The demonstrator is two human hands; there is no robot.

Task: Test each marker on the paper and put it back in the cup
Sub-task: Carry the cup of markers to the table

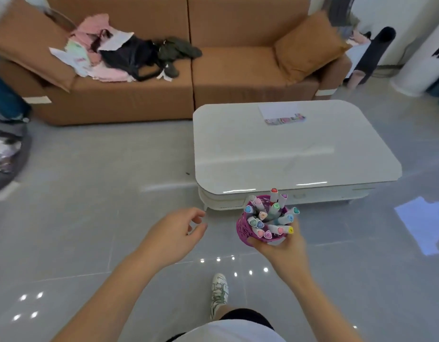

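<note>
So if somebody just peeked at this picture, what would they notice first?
Probably the purple cup stuffed with pastel markers, held in the right hand low in the middle, just in front of the white table. Next, the left hand beside it, open and holding nothing. Then the big brown sofa at the back with a messy heap of clothes on its left seat.

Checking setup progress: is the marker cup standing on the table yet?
No, the right hand holds the purple cup in the air, short of the white table.
</note>
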